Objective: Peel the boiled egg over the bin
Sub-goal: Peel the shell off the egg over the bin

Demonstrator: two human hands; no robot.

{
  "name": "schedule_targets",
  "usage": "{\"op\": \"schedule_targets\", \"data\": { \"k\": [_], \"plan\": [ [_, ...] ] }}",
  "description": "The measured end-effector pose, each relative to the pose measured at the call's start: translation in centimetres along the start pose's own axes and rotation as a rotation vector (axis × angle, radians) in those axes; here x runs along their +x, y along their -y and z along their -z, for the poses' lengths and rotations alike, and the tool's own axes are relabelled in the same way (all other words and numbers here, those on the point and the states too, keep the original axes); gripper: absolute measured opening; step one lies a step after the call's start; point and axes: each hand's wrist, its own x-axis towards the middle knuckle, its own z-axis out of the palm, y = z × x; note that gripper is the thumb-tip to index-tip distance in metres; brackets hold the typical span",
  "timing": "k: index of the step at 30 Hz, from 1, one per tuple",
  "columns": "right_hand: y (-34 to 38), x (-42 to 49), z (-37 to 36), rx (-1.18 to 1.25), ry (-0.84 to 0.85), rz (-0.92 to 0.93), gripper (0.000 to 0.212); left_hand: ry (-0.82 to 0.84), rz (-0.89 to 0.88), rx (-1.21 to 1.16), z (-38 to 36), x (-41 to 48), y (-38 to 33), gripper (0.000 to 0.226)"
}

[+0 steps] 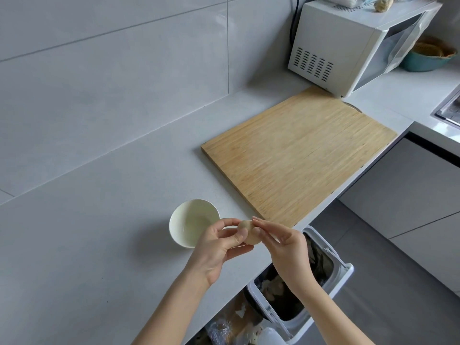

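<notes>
A pale brown boiled egg (249, 232) is held between both hands above the counter's front edge. My left hand (219, 247) grips it from the left with thumb and fingers curled around it. My right hand (281, 247) pinches its right side with the fingertips. The white bin (341, 277) stands open on the floor below and to the right of the hands, with a dark liner and scraps inside. The egg is over the counter edge, just left of the bin's opening.
A white bowl (179, 220) stands on the counter just left of the hands. A wooden cutting board (298, 150) lies behind them. A white microwave (348, 46) sits at the back right. A sink edge (448, 108) shows at far right.
</notes>
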Motion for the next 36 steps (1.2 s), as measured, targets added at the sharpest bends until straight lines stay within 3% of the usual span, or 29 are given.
{"op": "schedule_targets", "data": {
  "k": [7, 16, 23, 28, 36],
  "plan": [
    [-0.4, 0.4, 0.6, -0.354, -0.048, 0.232, 0.019, -0.069, -0.043, 0.086, -1.2, 0.5, 0.2, 0.034],
    [-0.9, 1.8, 1.2, -0.477, -0.136, 0.383, 0.012, -0.071, -0.059, 0.131, -2.2, 1.1, -0.1, 0.023],
    [-1.2, 2.1, 1.4, -0.483, -0.148, 0.302, 0.011, -0.024, -0.079, 0.155, -2.3, 1.3, -0.8, 0.021],
    [-1.1, 2.0, 2.0, -0.609, -0.127, 0.384, 0.02, 0.012, -0.097, 0.163, -2.4, 1.5, -1.3, 0.027],
    [-0.2, 2.1, 2.5, -0.37, 0.007, 0.234, 0.019, 0.035, -0.103, 0.217, -3.4, 2.0, -1.5, 0.036]
  ]
}}
